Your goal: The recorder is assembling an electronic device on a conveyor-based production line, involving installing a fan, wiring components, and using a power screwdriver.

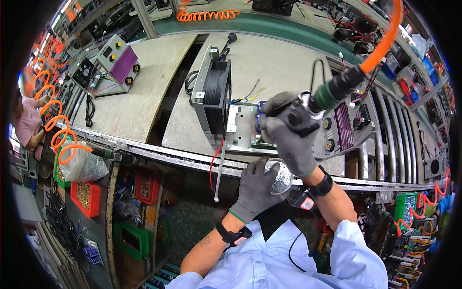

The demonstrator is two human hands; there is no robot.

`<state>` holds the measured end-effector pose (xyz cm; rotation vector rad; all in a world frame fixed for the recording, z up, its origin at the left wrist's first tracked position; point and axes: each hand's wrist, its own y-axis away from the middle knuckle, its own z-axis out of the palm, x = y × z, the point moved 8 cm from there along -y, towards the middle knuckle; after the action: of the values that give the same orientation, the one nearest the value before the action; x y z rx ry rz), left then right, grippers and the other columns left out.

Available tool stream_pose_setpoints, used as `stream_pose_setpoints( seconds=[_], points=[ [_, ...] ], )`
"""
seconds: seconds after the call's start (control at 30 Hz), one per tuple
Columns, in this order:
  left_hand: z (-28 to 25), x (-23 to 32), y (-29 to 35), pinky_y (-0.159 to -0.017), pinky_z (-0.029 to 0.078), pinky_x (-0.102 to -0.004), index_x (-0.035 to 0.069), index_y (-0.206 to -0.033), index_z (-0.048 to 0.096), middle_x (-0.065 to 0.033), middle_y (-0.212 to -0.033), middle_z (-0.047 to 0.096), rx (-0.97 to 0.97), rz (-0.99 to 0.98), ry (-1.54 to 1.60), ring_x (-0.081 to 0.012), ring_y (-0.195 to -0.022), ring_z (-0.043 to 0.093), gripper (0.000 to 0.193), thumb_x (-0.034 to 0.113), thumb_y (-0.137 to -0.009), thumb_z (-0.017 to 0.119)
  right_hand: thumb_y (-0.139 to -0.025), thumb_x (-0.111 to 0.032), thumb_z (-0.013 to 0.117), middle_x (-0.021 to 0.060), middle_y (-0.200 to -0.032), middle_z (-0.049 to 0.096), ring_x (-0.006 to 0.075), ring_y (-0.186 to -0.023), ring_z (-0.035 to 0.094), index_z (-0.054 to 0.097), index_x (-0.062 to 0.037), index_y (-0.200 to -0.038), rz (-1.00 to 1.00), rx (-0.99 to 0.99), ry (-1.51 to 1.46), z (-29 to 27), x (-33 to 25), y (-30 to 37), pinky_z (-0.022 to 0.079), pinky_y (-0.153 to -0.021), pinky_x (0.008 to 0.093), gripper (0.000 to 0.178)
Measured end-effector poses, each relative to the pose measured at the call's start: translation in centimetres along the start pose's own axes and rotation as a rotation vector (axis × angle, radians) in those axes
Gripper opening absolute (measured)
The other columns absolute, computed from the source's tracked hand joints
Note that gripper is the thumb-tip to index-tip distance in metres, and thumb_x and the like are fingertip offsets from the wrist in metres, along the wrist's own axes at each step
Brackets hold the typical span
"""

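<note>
My right hand (293, 144), in a grey glove, is wrapped around a black air screwdriver (301, 115) with a green collar, fed by an orange hose (385, 41). Its tip is hidden behind the glove. Beneath it lies an open metal chassis (244, 126) with blue-topped cylindrical parts partly covered by the hand. A black fan (219, 94) stands upright in a metal panel at the chassis's left end. Closer to my body, my gloved left hand (252, 188) grips a round metal dish (283, 180) full of small silvery pieces, probably screws.
To the left, another unit with a purple side panel (124, 65) sits on a board. A second purple-grilled panel (343, 126) lies right of the chassis, near metal rollers (389, 137). Below the bench edge, a red bin (85, 198) holds brass-coloured parts. A person (32, 123) is at far left.
</note>
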<state>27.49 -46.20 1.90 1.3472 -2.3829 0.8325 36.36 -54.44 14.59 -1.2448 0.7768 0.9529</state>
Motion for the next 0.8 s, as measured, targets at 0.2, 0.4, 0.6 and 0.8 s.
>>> stream_pose_setpoints(
  seconds=[0.2, 0.4, 0.6, 0.8],
  points=[
    [-0.3, 0.0, 0.0, -0.097, 0.047, -0.052, 0.011, -0.136, 0.061, -0.0188, -0.136, 0.054, 0.074, 0.041, 0.01, -0.0402, -0.12, 0.055, 0.08, 0.052, -0.071, 0.084, -0.081, 0.007, 0.067, 0.0066, -0.095, 0.068, 0.0106, -0.077, 0.065, 0.063, -0.0004, -0.107, -0.061, -0.049, 0.089, 1.8, 1.1, -1.6, 0.055, -0.063, 0.0253, 0.027],
    [0.1, 0.1, -0.2, -0.095, 0.047, -0.0525, 0.011, -0.14, 0.061, -0.0202, -0.135, 0.054, 0.04, 0.018, -0.021, -0.0407, -0.118, 0.055, 0.088, 0.057, -0.069, 0.084, -0.08, -0.002, 0.073, -0.0007, -0.083, 0.066, 0.0044, -0.075, 0.06, 0.065, -0.0008, -0.097, 0.035, -0.021, 0.072, 1.9, 2.6, -2.0, 0.051, -0.069, 0.0236, 0.019],
    [-0.2, 0.5, -0.5, -0.095, 0.049, -0.0526, 0.015, -0.139, 0.064, -0.0217, -0.134, 0.055, -0.002, 0.044, -0.064, -0.041, -0.116, 0.056, 0.085, 0.057, -0.068, 0.085, -0.079, -0.001, 0.071, -0.0002, -0.086, 0.067, 0.0059, -0.076, 0.061, 0.066, -0.002, -0.1, 0.082, 0.018, -0.012, 1.5, 1.5, -2.2, 0.052, -0.07, 0.0244, 0.022],
    [-0.5, 0.6, -0.6, -0.096, 0.048, -0.0512, 0.013, -0.128, 0.068, -0.02, -0.132, 0.056, 0.011, 0.002, -0.053, -0.0404, -0.115, 0.055, 0.074, 0.055, -0.068, 0.086, -0.081, 0.008, 0.068, 0.005, -0.097, 0.07, 0.01, -0.084, 0.066, 0.068, -0.001, -0.099, 0.033, 0.102, -0.019, -3.1, -2.6, 2.6, 0.056, -0.076, 0.0273, 0.02]
  ],
)
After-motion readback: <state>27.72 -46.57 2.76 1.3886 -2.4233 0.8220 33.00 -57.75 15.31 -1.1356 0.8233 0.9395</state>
